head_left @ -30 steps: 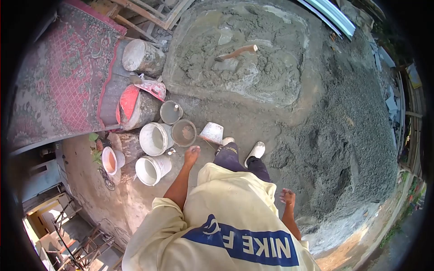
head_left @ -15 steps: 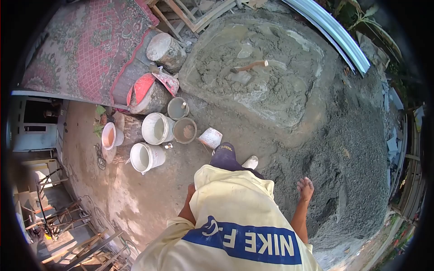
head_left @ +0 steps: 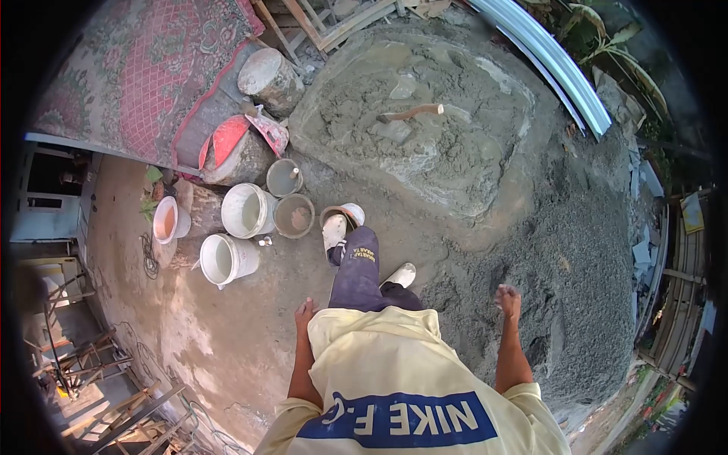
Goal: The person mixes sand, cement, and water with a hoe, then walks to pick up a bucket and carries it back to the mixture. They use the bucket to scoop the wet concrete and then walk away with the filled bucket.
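My left hand (head_left: 305,312) hangs beside my shirt with its fingers loosely bent and nothing seen in it. On the other side, my right hand (head_left: 509,300) is held out empty over the grey sand (head_left: 584,280), fingers slightly curled. My left shoe (head_left: 334,231) overlaps a small pale bucket (head_left: 354,212) on the ground. Farther back is the right shoe (head_left: 402,274). A hoe (head_left: 423,111) stands with its blade sunk in the wet mortar (head_left: 455,159), its short wooden handle sticking out.
Several buckets stand at left, among them a white bucket (head_left: 220,262) and an orange-lined tub (head_left: 171,220). Behind them are log stumps (head_left: 271,81), a red cap (head_left: 225,144) and a patterned carpet (head_left: 152,83). Metal roofing sheets (head_left: 550,57) border the far right.
I have stepped forward, and my left shoe now shows at the small bucket. My left hand has swung out from beside the shirt; the right hand has turned slightly. The hoe stays put.
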{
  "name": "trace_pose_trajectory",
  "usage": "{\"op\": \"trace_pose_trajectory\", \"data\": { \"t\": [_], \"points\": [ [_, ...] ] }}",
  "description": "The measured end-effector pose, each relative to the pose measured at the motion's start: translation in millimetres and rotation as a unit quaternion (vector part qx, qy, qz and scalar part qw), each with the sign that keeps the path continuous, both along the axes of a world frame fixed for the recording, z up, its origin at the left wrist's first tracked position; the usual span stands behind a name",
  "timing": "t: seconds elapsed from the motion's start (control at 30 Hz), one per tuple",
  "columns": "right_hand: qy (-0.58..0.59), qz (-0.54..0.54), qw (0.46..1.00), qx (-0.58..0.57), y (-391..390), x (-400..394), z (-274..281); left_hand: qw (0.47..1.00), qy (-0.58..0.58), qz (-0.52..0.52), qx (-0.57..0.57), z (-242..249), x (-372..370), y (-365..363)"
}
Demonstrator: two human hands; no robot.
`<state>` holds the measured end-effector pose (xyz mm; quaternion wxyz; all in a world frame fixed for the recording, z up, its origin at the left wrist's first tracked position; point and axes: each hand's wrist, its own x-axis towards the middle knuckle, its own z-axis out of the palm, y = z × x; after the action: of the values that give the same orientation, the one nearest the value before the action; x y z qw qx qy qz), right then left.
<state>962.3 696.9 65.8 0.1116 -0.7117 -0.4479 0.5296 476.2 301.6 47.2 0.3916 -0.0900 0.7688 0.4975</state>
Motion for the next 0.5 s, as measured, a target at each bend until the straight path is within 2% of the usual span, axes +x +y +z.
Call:
{"op": "trace_pose_trajectory", "data": {
  "t": [0.03, 0.07, 0.1, 0.13, 0.2, 0.3, 0.33, 0.4, 0.5],
  "points": [
    [-0.001, 0.000, 1.000, 0.003, 9.8, -10.0, 19.1, 0.993, 0.069, -0.088, 0.035, -25.1, 6.6, -29.7],
    [0.062, -0.076, 0.995, 0.029, 12.0, -24.3, 42.8, 0.973, 0.136, -0.176, 0.069, -42.1, 13.7, -59.9],
    [0.124, -0.152, 0.979, 0.056, 8.6, -33.9, 56.1, 0.945, 0.191, -0.261, 0.039, -44.3, 19.8, -74.8],
    [0.123, -0.158, 0.978, 0.060, 1.3, -37.2, 59.3, 0.928, 0.202, -0.313, -0.029, -41.5, 26.8, -82.6],
    [0.113, -0.124, 0.982, 0.085, -9.9, -36.7, 67.0, 0.907, 0.199, -0.362, -0.086, -40.6, 32.5, -88.5],
    [0.089, -0.129, 0.985, 0.077, -52.8, -28.8, 53.9, 0.902, 0.177, -0.381, -0.100, -39.6, 24.6, -76.5],
    [0.108, -0.165, 0.979, 0.061, -70.5, -28.6, 45.4, 0.905, 0.168, -0.377, -0.097, -40.3, 17.5, -69.3],
    [0.143, -0.229, 0.961, 0.052, -99.8, -28.3, 32.8, 0.925, 0.133, -0.345, -0.082, -47.8, -3.0, -41.0],
    [0.135, -0.299, 0.944, 0.042, -124.9, -46.1, 30.8, 0.973, 0.019, -0.228, -0.039, -55.5, -41.4, 27.3]
  ]
}}
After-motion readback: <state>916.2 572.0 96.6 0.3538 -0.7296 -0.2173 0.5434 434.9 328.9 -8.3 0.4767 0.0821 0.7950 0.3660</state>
